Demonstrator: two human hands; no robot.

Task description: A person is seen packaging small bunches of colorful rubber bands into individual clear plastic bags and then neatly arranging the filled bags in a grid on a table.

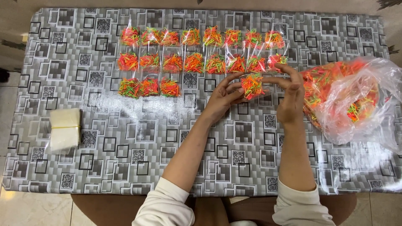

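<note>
You hold a small clear packet of neon rubber bands (pixel 252 86) between both hands, just above the worktop (pixel 125 138) near its middle. Your left hand (pixel 224 97) pinches the packet's left edge, fingers (pixel 233 79) closed on it from the 9 o'clock side. Your right hand (pixel 292 93) meets it from 3 o'clock, fingers (pixel 272 79) clamped on the packet's upper right corner, the other fingertips curled over.

At 12 o'clock from the packet lie the filled packets (pixel 197 50), set out in rows: two full rows of orange, green and pink bundles, and a shorter third row (pixel 149 87) of three packets at 9 o'clock, well apart from your left hand. The nearest packets of the second row sit just beyond your fingertips, almost touching the held packet.

At 3 o'clock, just beside your right hand, a big clear plastic bag (pixel 356 100) of loose neon bands slumps on the worktop, its crumpled edge close against your wrist.

Far off at 8 o'clock, near the worktop's left edge, rests a stack of empty clear sleeves (pixel 65 129) bound with a yellow band. Your white sleeves (pixel 165 205) show at the near edge.
</note>
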